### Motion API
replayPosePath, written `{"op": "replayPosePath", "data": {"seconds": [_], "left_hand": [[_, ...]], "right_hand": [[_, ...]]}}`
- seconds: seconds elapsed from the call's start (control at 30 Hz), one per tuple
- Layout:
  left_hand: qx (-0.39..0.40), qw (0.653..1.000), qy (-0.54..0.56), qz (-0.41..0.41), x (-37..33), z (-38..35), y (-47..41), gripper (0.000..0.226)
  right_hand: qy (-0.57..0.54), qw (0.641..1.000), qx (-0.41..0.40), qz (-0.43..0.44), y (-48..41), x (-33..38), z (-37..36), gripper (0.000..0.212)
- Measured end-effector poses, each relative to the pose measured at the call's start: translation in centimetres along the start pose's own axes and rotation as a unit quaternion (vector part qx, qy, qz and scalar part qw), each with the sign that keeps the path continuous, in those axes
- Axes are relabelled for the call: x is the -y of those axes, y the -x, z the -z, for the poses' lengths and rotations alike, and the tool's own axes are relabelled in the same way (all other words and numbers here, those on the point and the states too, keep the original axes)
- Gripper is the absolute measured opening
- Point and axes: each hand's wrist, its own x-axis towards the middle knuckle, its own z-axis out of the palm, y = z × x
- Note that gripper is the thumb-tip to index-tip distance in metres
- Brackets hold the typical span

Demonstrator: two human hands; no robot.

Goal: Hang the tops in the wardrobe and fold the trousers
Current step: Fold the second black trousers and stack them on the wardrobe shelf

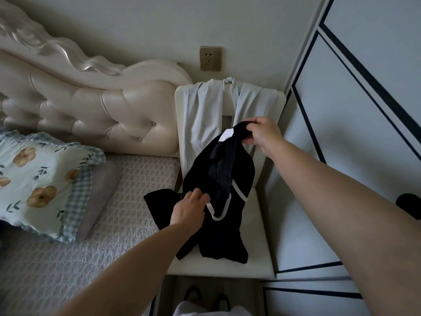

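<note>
Pickup stage; nothing looks hung or folded yet. Right hand (264,135) is clamped on the top edge of a black garment (221,226), next to its white label. It is held up toward 1 o'clock of the chair seat (259,224), presumably so the cloth hangs and opens out. The garment's lower half lies on the seat, and one flap spills toward 9 o'clock onto the bed (127,201). Top or shorts: cannot tell, only white piping shows.

Left hand (190,209), at 7 o'clock of the right, has its fingers loosely spread on the cloth beside the piping. No pinch seen; likely feeling for a second edge.

Pale grey trousers (205,115) are draped over the chair back at 12 o'clock, probably parked for folding. Wardrobe (353,133) at 3 o'clock; doors look closed.
</note>
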Motion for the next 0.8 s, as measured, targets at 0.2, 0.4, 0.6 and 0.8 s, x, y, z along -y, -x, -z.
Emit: {"op": "replayPosePath", "data": {"seconds": [0.2, 0.4, 0.6, 0.8], "left_hand": [[0.095, 0.994, 0.051, 0.0, 0.7, -0.2, -1.3, 0.021], [0.063, 0.994, 0.054, -0.063, -0.6, 0.5, -0.9, 0.019], [0.113, 0.991, -0.031, -0.071, -1.1, -1.1, -0.9, 0.042], [0.132, 0.989, -0.033, -0.055, -1.1, -1.1, -1.0, 0.016]], "right_hand": [[0.007, 1.0, 0.012, 0.001, 0.5, -0.1, 0.4, 0.027], [-0.032, 0.999, 0.021, -0.007, 0.6, -0.5, 0.4, 0.025], [0.003, 0.993, 0.109, 0.04, 1.2, -0.6, 0.1, 0.029], [0.117, 0.978, 0.16, 0.059, 1.8, -0.1, 0.0, 0.037]]}}
